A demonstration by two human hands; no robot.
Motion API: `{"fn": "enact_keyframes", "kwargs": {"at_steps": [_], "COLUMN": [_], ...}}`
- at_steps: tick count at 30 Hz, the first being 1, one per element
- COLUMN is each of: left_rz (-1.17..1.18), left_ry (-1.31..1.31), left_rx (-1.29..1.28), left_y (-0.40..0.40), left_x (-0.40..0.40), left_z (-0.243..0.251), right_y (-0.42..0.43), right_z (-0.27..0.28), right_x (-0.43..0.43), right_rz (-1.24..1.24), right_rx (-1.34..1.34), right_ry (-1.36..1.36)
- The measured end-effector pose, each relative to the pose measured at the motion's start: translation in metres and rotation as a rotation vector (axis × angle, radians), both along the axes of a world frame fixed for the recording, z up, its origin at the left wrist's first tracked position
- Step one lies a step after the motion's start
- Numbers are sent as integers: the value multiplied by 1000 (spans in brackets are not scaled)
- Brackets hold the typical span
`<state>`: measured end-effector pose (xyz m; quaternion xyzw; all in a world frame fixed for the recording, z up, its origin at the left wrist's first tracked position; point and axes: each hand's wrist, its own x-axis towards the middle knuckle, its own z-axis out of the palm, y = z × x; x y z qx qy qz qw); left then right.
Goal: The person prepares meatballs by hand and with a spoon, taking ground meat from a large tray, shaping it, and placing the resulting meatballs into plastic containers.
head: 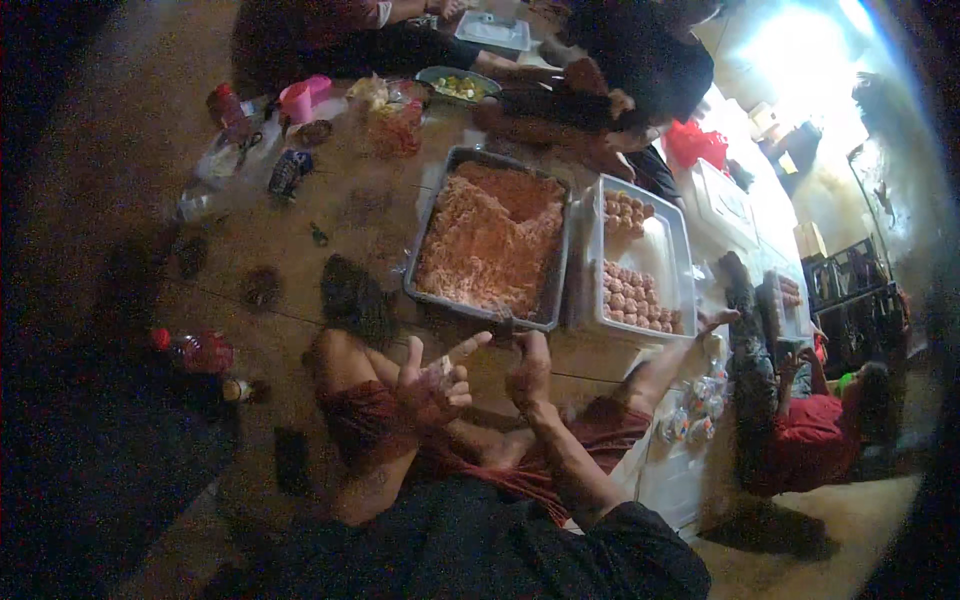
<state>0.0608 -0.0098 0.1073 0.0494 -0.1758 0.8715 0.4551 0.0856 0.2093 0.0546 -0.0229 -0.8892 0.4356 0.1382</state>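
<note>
My left hand is palm up over my lap, thumb and index finger stretched out. A small pale piece is held at its curled fingers. To its right is my right hand, fingers curled in by the near rim of a grey tray; whether it holds anything is hidden. A crumbly orange-brown mixture fills the tray, with a hollow at the far right. Beside it stands a clear-white plastic box containing rows of small brown balls in two groups.
Several small lidded containers lie by my right foot. A person in a red shirt sits at right; others sit across. Pink cups, plastic bags and a bowl of food lie beyond. A red-capped bottle is at left.
</note>
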Motion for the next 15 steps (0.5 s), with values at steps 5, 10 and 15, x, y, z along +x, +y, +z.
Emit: {"fn": "enact_keyframes", "kwargs": {"at_steps": [5, 10, 15], "left_rz": [26, 15, -11], "left_ry": [-14, -15, -114], "left_rx": [73, 26, 84], "left_y": [-10, 5, 1], "left_x": [1, -4, -6], "left_z": [-21, -10, -17], "right_y": [-26, -18, 7], "right_z": [67, 20, 62], "right_x": [10, 17, -4], "right_rz": [120, 166, -26], "right_rx": [-63, 182, 173], "right_ry": [167, 13, 141]}}
